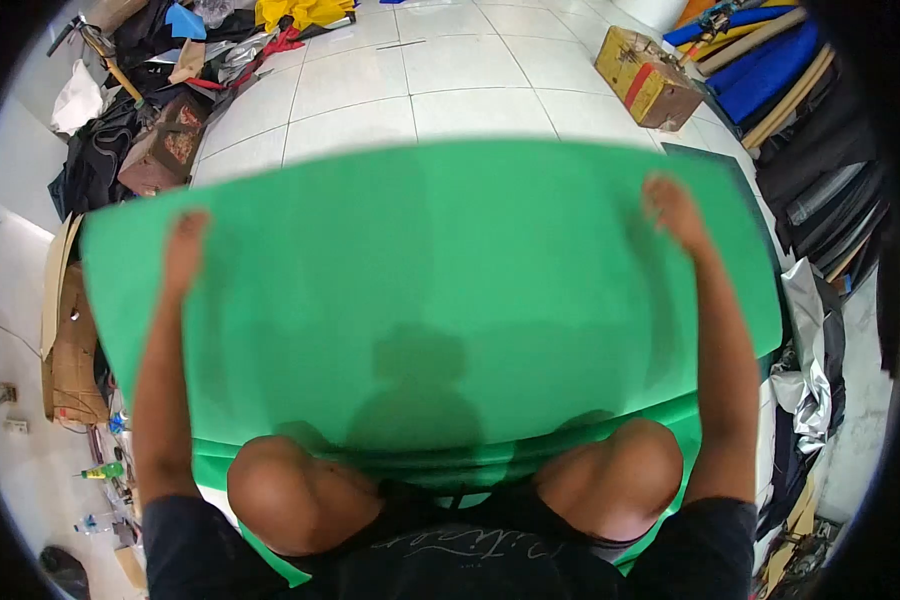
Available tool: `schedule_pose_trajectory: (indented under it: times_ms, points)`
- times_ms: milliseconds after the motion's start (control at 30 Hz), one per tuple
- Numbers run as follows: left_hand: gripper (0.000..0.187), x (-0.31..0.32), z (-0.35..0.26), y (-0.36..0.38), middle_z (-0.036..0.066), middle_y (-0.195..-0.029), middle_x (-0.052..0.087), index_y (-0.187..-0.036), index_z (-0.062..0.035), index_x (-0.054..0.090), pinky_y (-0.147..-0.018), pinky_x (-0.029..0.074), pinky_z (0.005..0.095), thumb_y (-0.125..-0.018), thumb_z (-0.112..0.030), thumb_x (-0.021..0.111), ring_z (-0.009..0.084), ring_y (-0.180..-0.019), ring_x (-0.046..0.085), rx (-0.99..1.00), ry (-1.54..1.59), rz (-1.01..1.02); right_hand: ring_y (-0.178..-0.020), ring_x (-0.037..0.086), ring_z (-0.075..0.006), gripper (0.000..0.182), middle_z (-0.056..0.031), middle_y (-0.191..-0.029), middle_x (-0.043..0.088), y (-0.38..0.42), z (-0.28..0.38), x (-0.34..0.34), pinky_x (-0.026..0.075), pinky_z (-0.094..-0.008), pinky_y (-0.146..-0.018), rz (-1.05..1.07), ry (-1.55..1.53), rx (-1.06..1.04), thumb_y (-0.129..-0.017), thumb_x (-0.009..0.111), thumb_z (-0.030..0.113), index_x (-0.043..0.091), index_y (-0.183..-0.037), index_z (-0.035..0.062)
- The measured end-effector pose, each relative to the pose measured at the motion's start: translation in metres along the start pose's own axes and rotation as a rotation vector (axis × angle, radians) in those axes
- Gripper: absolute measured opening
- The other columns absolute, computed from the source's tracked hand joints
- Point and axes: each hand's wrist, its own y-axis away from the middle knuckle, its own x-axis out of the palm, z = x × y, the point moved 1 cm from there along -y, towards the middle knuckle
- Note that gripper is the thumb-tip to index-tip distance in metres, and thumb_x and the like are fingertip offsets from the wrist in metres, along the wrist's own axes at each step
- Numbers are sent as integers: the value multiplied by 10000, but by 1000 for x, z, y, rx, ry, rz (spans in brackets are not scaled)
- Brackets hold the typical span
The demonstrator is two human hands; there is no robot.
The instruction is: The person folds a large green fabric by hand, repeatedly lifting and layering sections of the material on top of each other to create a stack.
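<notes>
A large green sheet (pixel 530 270) spreads in front of me, its far edge blurred. Over its upper left part is my left hand (pixel 186 245), smeared, with the fingers looking curled in. My right hand (pixel 675 212) is near the upper right part of the sheet, also blurred and fist-like. Each hand lies a little inside the far edge, and arm shadows fall on the green surface. Whether the fingers pinch the sheet is hidden. More green material lies in folds (pixel 440 455) by my bent knees.
White floor tiles (pixel 450 65) run beyond the sheet. A worn yellow-and-brown box (pixel 650 80) stands at the back right, near coloured rolls (pixel 770 65). Dark materials line the right wall. At left are a brown box (pixel 162 145), cardboard (pixel 75 350) and clutter.
</notes>
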Motion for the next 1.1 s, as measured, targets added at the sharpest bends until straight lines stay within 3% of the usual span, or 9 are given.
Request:
schedule_pose_trajectory:
  times_ms: [33, 133, 267, 367, 467, 700, 767, 1000, 1100]
  points:
    - [466, -61, -115, 20, 200, -1200, 469, -1133, -15, 503, -962, 316, 362, -828, -367, 489, 308, -1117, 448, -670, 659, 181, -849, 579, -245, 394, -115, -1001, 594, 28, -46, 43, 455, -345, -756, -131, 329, -128, -845, 467, 317, 505, -1105, 23]
    - [505, -32, -209, 152, 226, -1241, 419, -1169, -32, 487, -988, 240, 474, -809, -384, 527, 375, -1168, 366, -487, 378, 415, -983, 498, -336, 314, -191, -1030, 545, 146, -69, 108, 406, -420, -838, -163, 660, 55, -809, 541, 323, 577, -951, 45]
    - [563, -15, -240, 253, 226, -1263, 389, -1178, -18, 462, -994, 251, 448, -774, -395, 572, 385, -1170, 353, -771, 357, 32, -906, 508, -355, 374, -216, -963, 551, 215, -128, 120, 398, -419, -801, -466, 571, 334, -817, 533, 327, 536, -961, -18]
    - [681, -30, -238, 249, 238, -1218, 418, -1215, 2, 389, -959, 303, 421, -725, -415, 612, 374, -1153, 375, -1275, 391, 29, -824, 531, -334, 545, -224, -936, 566, 213, -111, 107, 415, -416, -768, -514, 204, 797, -785, 559, 418, 508, -1020, -72]
    - [707, -37, -206, 223, 237, -1051, 535, -1196, 32, 367, -854, 400, 421, -707, -413, 618, 362, -966, 525, -1656, 654, 129, -575, 494, -150, 433, -99, -779, 567, 195, -165, 90, 393, -256, -476, -274, -229, 927, -778, 585, 427, 556, -904, 13]
    - [582, -12, -183, 217, 195, -909, 554, -1058, 43, 432, -530, 485, 326, -714, -384, 629, 254, -698, 576, -1912, 1236, 238, -484, 385, -77, 218, 19, -634, 469, 172, -183, 98, 303, -209, -411, -461, -922, 817, -822, 517, 310, 502, -849, 94]
    - [513, -8, -188, 215, 150, -787, 575, -942, 90, 484, -443, 464, 280, -722, -344, 646, 210, -541, 550, -2064, 1178, -61, -496, 372, -79, 173, 21, -662, 476, 168, -174, 96, 299, -211, -428, -460, -1036, 730, -823, 488, 274, 501, -838, 102]
    - [325, -14, -169, 199, 69, -606, 487, -829, 3, 529, -383, 366, 271, -756, -308, 582, 155, -511, 470, -1870, 1446, 37, -525, 355, -84, 187, 28, -668, 469, 149, -102, 76, 313, -232, -493, -712, -1051, 560, -803, 528, 253, 518, -905, 97]
    - [246, -35, -153, 188, 44, -580, 457, -863, -32, 567, -415, 350, 280, -786, -264, 537, 129, -502, 428, -1685, 1569, -305, -573, 393, -92, 203, 5, -744, 507, 144, -96, 47, 334, -242, -519, -732, -1086, 413, -815, 519, 237, 533, -903, 55]
